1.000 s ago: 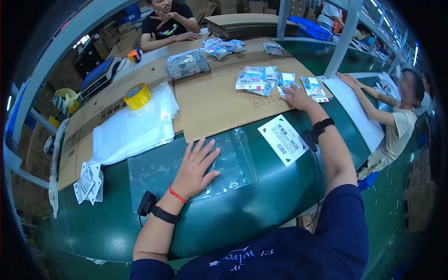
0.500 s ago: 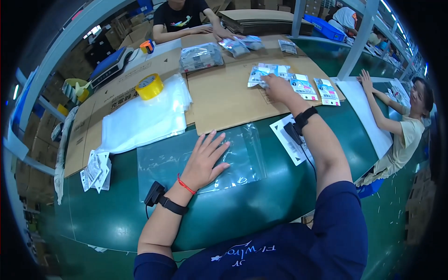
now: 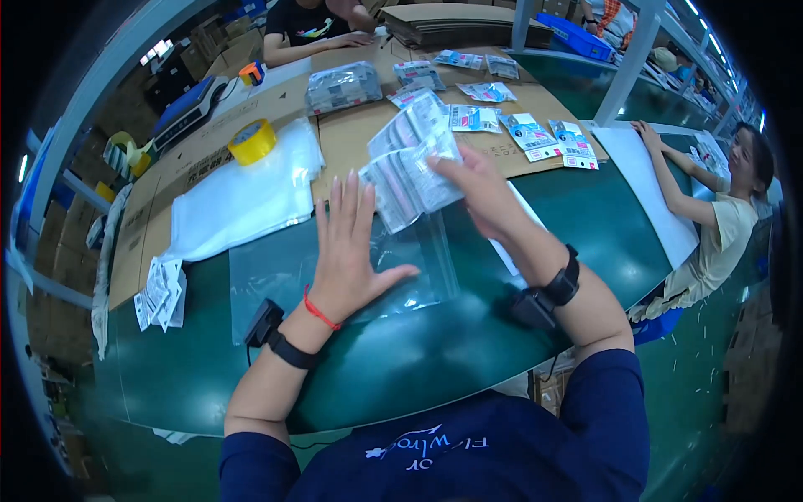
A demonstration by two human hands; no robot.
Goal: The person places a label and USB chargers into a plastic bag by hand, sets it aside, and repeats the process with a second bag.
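Observation:
My right hand (image 3: 483,186) grips several flat silver-white packets (image 3: 408,159), fanned out in front of it. Thumb and fingers close on their right end. Beside their left edge is my left hand (image 3: 347,243), fingers stretched out and thumb apart, holding nothing. Beneath it a large clear plastic bag (image 3: 276,272) lies flat on the green table (image 3: 401,368). Blue-and-white packets (image 3: 529,134) lie spread over the cardboard (image 3: 355,138) beyond my right hand. A white printed sheet (image 3: 533,203) is mostly hidden behind my right forearm.
Yellow tape (image 3: 253,142) rests on stacked translucent bags (image 3: 242,197) at the left. Small white packets (image 3: 161,293) lie at the left edge. A filled bag (image 3: 343,87) lies farther back. A person sits across the table, another at the right. A metal post (image 3: 627,71) rises at far right.
My right hand has lifted packets off the cardboard and brought them left toward me. My left hand has shifted slightly left. The person opposite has drawn a hand back; packets there lie more spread.

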